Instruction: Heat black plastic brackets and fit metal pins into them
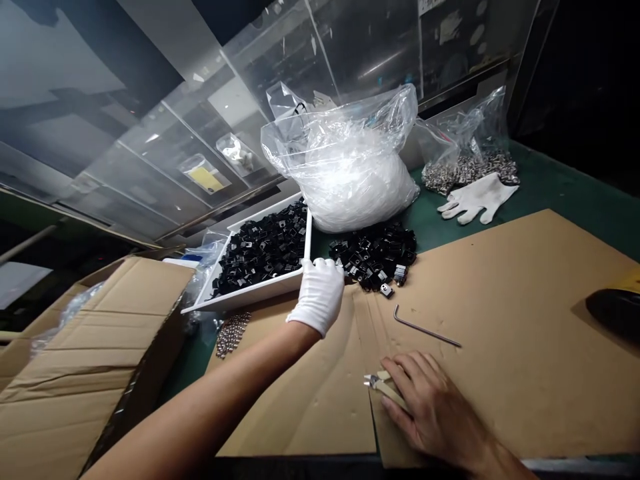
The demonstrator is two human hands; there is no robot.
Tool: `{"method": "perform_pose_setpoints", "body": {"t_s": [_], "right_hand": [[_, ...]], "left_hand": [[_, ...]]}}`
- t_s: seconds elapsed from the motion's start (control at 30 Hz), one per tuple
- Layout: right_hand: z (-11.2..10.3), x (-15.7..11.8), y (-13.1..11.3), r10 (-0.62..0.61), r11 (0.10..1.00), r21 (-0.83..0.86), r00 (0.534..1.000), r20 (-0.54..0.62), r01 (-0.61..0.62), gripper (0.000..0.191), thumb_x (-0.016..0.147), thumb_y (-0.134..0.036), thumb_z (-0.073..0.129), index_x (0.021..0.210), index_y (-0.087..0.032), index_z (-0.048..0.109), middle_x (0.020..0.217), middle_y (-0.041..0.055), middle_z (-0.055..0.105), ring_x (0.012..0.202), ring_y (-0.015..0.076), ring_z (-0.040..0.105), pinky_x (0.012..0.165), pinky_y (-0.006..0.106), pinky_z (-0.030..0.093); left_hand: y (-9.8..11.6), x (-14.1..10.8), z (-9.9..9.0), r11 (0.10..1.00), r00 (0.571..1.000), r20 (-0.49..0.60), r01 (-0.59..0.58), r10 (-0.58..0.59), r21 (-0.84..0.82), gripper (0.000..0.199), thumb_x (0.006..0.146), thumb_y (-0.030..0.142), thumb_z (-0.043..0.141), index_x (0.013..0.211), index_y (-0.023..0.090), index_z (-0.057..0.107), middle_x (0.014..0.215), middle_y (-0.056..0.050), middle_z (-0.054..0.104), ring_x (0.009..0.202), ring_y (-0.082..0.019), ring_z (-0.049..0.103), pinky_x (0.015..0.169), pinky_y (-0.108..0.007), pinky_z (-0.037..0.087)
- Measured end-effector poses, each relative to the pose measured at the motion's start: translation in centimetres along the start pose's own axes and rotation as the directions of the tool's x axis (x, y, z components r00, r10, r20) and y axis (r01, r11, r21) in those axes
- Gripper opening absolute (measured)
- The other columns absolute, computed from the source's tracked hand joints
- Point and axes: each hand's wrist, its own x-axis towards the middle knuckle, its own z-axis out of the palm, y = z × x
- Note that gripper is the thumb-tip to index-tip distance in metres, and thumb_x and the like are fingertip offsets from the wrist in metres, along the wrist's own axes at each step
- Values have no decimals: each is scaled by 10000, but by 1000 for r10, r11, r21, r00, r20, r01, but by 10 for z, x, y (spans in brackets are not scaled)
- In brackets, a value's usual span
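Note:
My left hand (317, 295) wears a white fabric glove. Its fingers are bunched at the right corner of a white tray (240, 297), which is heaped with small black plastic parts (260, 250). Anything inside the fingers is hidden. A loose pile of similar black parts (373, 257) lies just beyond the glove on the green mat (565, 193). My bare right hand (430, 407) grips small side cutters (385, 385) with pale handles, resting on a cardboard sheet (500, 320). An L-shaped hex key (425, 331) lies on that sheet just above the hand.
A big clear bag of white material (345, 167) stands behind the tray. Further right are a bag of metal parts (470, 170) and a white glove (477, 199). Small metal pieces (233, 335) lie by the tray. An open cardboard box (85, 347) stands at left.

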Motion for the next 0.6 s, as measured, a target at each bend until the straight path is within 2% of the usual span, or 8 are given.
{"method": "perform_pose_setpoints", "body": {"t_s": [0.17, 0.37, 0.6], "right_hand": [[0, 1, 1, 3, 1000, 26, 1000, -9, -3, 426, 989, -347, 574, 1376, -171, 559, 1206, 131, 663, 1090, 323, 596, 941, 501, 475], [1, 2, 1, 4, 999, 35, 1000, -22, -3, 407, 979, -343, 588, 1347, -170, 583, 1187, 128, 668, 1088, 319, 597, 954, 493, 461], [2, 1, 2, 16, 1000, 25, 999, -34, -15, 412, 971, -348, 594, 1349, -184, 596, 1197, 116, 672, 1081, 301, 599, 957, 457, 459]], "left_hand": [[2, 4, 3, 997, 1000, -15, -25, 26, 67, 336, 961, 87, 396, 1121, 68, 691, 1044, -205, 657, 1020, -341, 579, 1013, -615, 325], [5, 9, 13, 996, 997, -30, -63, 65, 68, 380, 968, 47, 352, 1114, 67, 703, 1072, -216, 656, 1031, -337, 570, 991, -592, 339], [3, 11, 19, 994, 994, -27, -109, 110, 18, 383, 940, 6, 340, 1049, 31, 706, 985, -233, 665, 955, -337, 601, 833, -510, 402]]}}
